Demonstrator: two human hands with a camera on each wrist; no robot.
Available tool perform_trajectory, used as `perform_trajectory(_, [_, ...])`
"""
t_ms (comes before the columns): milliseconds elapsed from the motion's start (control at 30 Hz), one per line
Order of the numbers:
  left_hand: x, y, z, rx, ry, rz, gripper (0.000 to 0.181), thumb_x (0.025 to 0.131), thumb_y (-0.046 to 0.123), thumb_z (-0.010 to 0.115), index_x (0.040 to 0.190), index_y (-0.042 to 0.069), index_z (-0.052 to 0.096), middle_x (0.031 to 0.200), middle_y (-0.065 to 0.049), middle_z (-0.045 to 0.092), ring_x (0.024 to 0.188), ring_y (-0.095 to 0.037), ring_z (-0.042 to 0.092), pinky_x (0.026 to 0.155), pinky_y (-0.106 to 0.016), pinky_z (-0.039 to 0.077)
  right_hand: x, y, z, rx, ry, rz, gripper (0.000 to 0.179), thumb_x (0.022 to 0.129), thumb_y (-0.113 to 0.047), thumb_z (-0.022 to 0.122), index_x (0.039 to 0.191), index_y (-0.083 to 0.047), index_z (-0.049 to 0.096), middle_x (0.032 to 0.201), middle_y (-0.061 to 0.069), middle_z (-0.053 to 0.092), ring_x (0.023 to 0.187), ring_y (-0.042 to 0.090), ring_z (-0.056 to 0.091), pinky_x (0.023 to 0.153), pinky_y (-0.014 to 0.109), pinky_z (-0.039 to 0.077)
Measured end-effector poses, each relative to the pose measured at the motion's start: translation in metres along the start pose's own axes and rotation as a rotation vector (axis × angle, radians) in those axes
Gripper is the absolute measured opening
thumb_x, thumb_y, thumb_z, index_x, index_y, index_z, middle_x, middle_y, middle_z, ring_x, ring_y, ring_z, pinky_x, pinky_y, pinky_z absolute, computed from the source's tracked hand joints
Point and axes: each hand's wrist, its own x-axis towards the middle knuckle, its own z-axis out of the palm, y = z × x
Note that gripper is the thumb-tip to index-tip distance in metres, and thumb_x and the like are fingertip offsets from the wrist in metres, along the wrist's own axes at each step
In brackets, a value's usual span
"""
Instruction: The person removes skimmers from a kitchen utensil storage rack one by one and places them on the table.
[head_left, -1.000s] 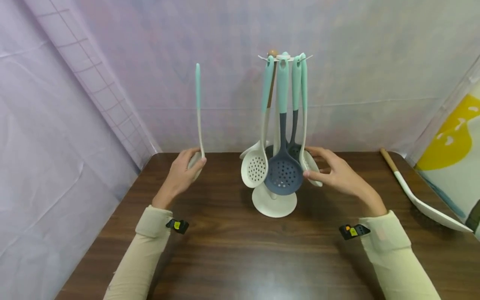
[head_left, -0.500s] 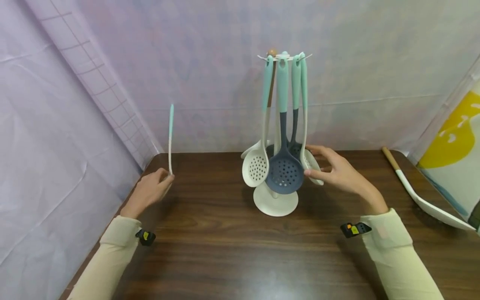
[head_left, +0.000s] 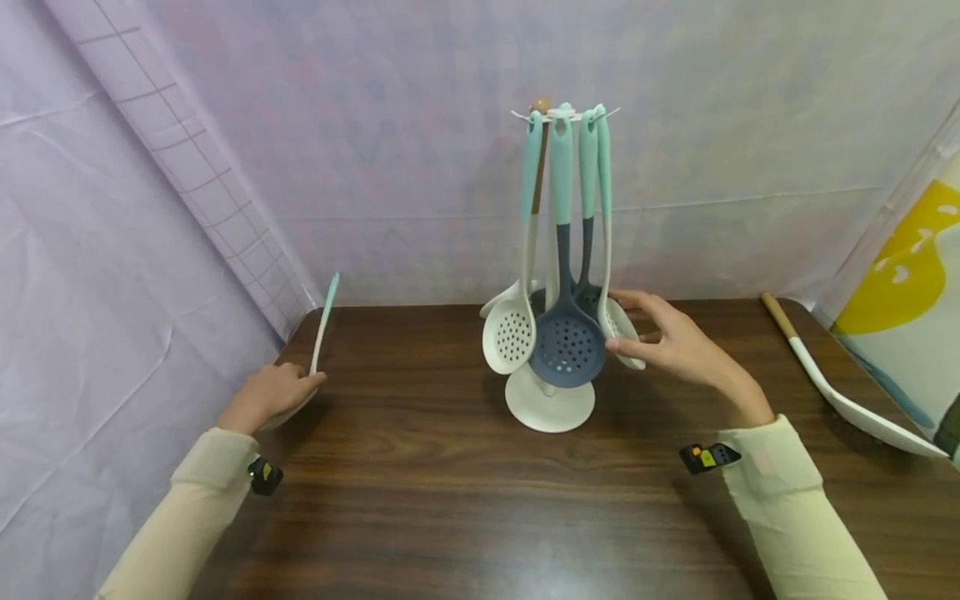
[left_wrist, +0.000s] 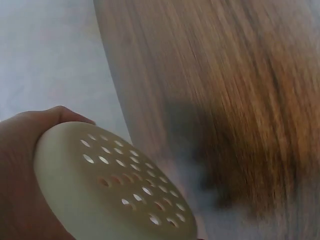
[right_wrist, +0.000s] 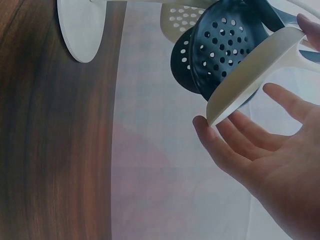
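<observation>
1. Tilting near the left edge of the brown table (head_left: 450,500), a white perforated mint-handled skimmer (left_wrist: 85,200) is being gripped by the left hand (head_left: 272,395).
2. The right hand (head_left: 671,343) is holding a second white perforated skimmer (right_wrist: 252,75) hanging on a white round-based rack (head_left: 550,410).

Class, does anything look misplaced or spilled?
The white utensil with a brown handle looks misplaced: it lies at the right edge of the brown table, while mint-handled utensils hang on a white stand. No spill shows.
</observation>
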Motion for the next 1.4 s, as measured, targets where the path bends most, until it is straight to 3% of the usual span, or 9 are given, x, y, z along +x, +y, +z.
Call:
perform_trajectory(167, [0.003, -0.006, -0.003, 0.020, -0.088, -0.030, 0.067, 0.104, 0.051, 0.042, 0.118, -0.009, 0.069, 0.120, -0.039, 0.065, 0.100, -0.054, 0.066, 0.080, -0.060, 0.053, 0.001, 0.002, 0.002, -0.002, 0.005, -0.003, 0.072, 0.096, -0.023, 0.074, 0.158, -0.014, 0.040, 0.154, 0.016, 0.047, 0.139, 0.038, 0.050, 0.104, 0.063, 0.050])
perform_trajectory(467, [0.009, -0.008, -0.012, 0.025, -0.160, -0.099, 0.072, 0.101, 0.055, 0.043, 0.121, -0.011, 0.066, 0.116, -0.037, 0.066, 0.091, -0.043, 0.065, 0.076, -0.054, 0.052, 0.002, 0.003, 0.002, -0.014, 0.023, 0.014, 0.071, 0.096, -0.024, 0.075, 0.157, -0.014, 0.041, 0.153, 0.013, 0.049, 0.138, 0.035, 0.051, 0.105, 0.060, 0.051])
perform_trajectory(867, [0.014, -0.010, -0.013, 0.030, -0.169, -0.144, 0.076, 0.099, 0.057, 0.045, 0.129, -0.011, 0.061, 0.128, -0.041, 0.060, 0.100, -0.049, 0.064, 0.080, -0.060, 0.053, 0.000, 0.001, 0.000, -0.013, 0.003, -0.009, 0.072, 0.096, -0.023, 0.074, 0.158, -0.013, 0.039, 0.153, 0.017, 0.048, 0.138, 0.038, 0.050, 0.104, 0.060, 0.051])
perform_trajectory(1133, [0.015, -0.008, -0.016, 0.067, -0.185, -0.132, 0.075, 0.100, 0.057, 0.047, 0.130, -0.011, 0.061, 0.128, -0.041, 0.059, 0.102, -0.052, 0.064, 0.080, -0.061, 0.053, 0.001, 0.001, 0.000, -0.015, 0.005, -0.004, 0.073, 0.096, -0.024, 0.075, 0.158, -0.012, 0.039, 0.155, 0.017, 0.046, 0.140, 0.040, 0.049, 0.104, 0.063, 0.050])
perform_trajectory(1400, [0.010, 0.003, -0.021, 0.102, -0.254, -0.144, 0.097, 0.092, 0.071, 0.053, 0.136, -0.015, 0.054, 0.136, -0.042, 0.054, 0.112, -0.056, 0.061, 0.088, -0.062, 0.053, 0.002, 0.003, 0.001, -0.010, 0.013, 0.014, 0.072, 0.096, -0.026, 0.075, 0.158, -0.015, 0.040, 0.155, 0.014, 0.047, 0.140, 0.037, 0.049, 0.106, 0.061, 0.050])
